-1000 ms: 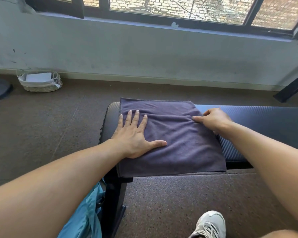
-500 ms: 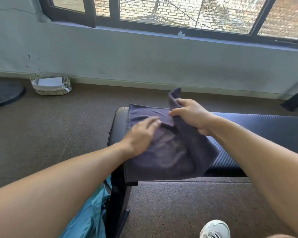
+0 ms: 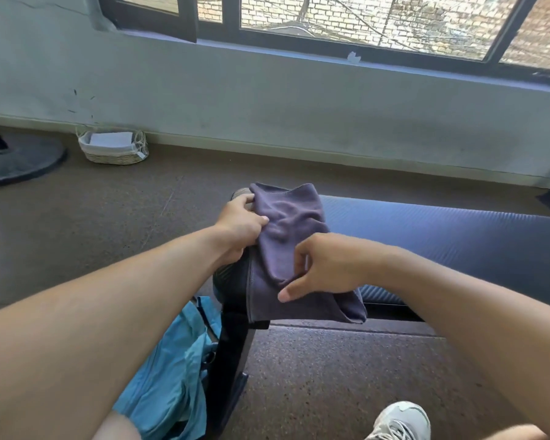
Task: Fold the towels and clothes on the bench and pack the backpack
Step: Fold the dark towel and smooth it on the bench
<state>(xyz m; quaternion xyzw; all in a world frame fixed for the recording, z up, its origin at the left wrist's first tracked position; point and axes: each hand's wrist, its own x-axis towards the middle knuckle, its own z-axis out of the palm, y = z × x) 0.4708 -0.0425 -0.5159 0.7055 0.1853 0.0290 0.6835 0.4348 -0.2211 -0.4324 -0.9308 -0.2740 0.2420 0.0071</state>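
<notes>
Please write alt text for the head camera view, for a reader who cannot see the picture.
A person's left hand and right hand both grip a half-folded dark grey towel at the end of a padded black bench. A light blue backpack lies on the floor below, a wicker basket stands by the wall, and a white shoe shows at the bottom.

one towel (image 3: 288, 236), one bench (image 3: 442, 236); one basket (image 3: 113, 147), one shoe (image 3: 400, 420)

Both arms are bare, with no sleeves showing. The left hand (image 3: 240, 228) and right hand (image 3: 326, 268) wear no gloves or rings. One foot wears a white sneaker (image 3: 400, 420) with white laces.
</notes>
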